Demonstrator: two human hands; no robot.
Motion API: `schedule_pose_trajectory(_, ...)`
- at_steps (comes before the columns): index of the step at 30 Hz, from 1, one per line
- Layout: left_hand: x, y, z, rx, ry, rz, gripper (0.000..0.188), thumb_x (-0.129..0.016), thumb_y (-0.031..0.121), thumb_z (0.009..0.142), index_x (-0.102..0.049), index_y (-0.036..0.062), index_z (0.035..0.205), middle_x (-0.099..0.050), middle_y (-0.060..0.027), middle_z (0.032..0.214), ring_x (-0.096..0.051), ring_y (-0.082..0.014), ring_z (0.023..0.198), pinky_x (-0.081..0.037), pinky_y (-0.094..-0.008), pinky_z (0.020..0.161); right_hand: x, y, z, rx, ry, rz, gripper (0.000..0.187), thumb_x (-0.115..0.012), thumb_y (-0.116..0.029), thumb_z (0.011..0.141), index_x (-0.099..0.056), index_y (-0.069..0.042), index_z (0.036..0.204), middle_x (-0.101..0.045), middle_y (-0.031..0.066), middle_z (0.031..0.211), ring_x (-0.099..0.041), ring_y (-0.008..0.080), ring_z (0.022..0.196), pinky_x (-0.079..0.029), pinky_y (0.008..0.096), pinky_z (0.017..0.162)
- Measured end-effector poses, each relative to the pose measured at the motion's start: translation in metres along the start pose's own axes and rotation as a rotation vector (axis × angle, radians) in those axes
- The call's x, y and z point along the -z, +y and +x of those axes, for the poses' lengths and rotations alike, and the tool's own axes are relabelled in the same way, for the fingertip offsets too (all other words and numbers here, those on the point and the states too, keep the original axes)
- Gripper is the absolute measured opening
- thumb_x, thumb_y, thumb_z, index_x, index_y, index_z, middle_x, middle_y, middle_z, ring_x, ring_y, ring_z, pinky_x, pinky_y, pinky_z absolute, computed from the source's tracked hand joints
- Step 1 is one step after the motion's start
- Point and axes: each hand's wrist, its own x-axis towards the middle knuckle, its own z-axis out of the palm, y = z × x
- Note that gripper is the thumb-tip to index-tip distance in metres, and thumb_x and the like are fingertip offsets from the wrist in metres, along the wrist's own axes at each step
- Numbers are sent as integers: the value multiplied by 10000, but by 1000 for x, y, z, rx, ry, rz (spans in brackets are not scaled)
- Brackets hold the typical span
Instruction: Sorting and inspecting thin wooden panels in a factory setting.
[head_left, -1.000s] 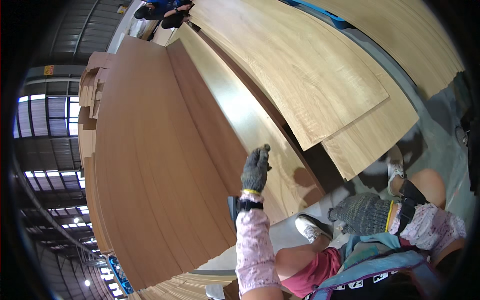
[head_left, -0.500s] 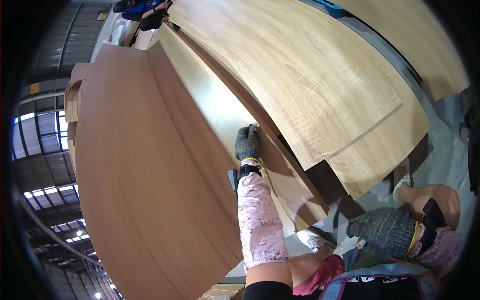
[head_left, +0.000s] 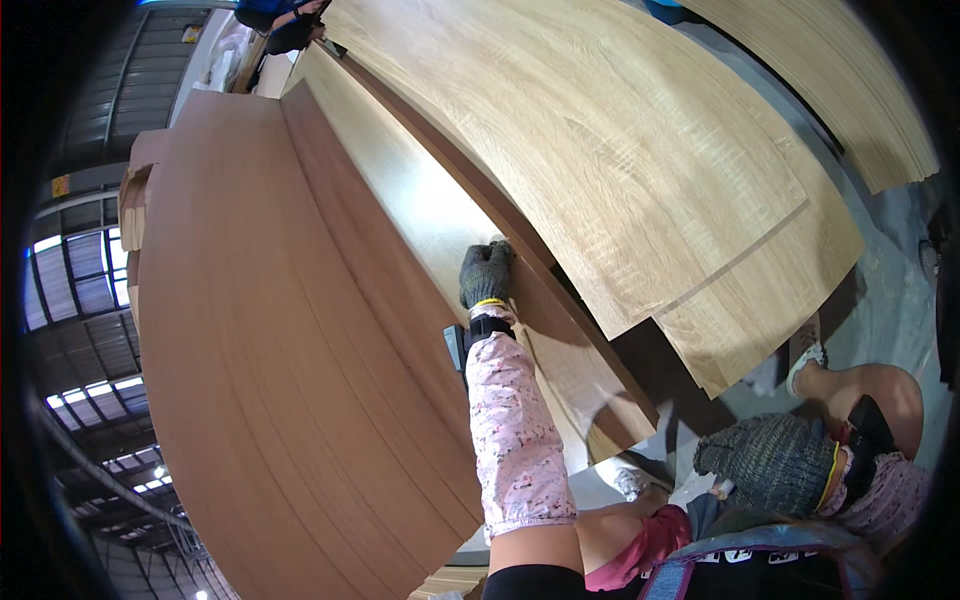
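Note:
My left hand (head_left: 487,273), in a dark grey knitted glove, lies curled on a narrow pale board (head_left: 420,195). It is near the board's right edge, with its knuckles up. What is under its fingers, if anything, is hidden. To the left, a big reddish-brown panel (head_left: 270,330) stands tilted against the pale board. My right hand (head_left: 770,465), gloved alike, is closed low on the right near my lap. A small whitish bit shows at its fingers, too little to name. Neither forearm crosses the other.
Wood-grain boards (head_left: 590,170) lie stacked to the right of the pale board, and another stack (head_left: 830,80) stands at the far right. A person in blue (head_left: 290,25) works at the far end. Grey floor (head_left: 880,270) shows at right.
My left hand has slid slightly away from me and to the left on the pale board, still curled. My right hand has barely moved. The view has shifted a little.

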Motion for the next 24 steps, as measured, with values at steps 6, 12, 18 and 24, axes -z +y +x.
schedule_pose_trajectory(6, 11, -1, 9, -15, 11, 76, 478, -613, 474, 799, -661, 32, 973, -666, -194, 950, -631, -354, 916, -470, -412, 832, -5, -5, 0, 43, 11, -8, 375, -630, -274, 814, -615, -44, 1109, -653, 123, 1006, -642, 270, 920, -507, 393, 800)
schedule_pose_trajectory(12, -7, 4, 7, -7, 3, 3, 467, -610, 489, 800, -664, 54, 959, -669, -185, 946, -628, -359, 924, -467, -422, 837, -4, -13, 12, 17, -32, 106, 441, -576, -363, 787, -596, -40, 1087, -626, 200, 1011, -612, 356, 931, -481, 460, 820)
schedule_pose_trajectory(18, -4, -31, 1, -87, 61, -241, 446, -680, 370, 818, -638, -10, 1047, -684, -168, 933, -660, -220, 839, -504, -330, 765, -5, -8, 15, -26, -119, 65, 393, -596, -320, 793, -603, -53, 1083, -633, 169, 1005, -620, 327, 929, -490, 442, 803)
schedule_pose_trajectory(24, -19, -55, 3, -412, 145, -517, 234, -592, 178, 908, -639, 37, 1088, -659, -126, 1068, -628, -196, 950, -495, -309, 809, -6, -9, 18, -24, -116, 1, 332, -612, -279, 820, -606, -67, 1076, -636, 151, 1001, -618, 312, 955, -497, 421, 808)
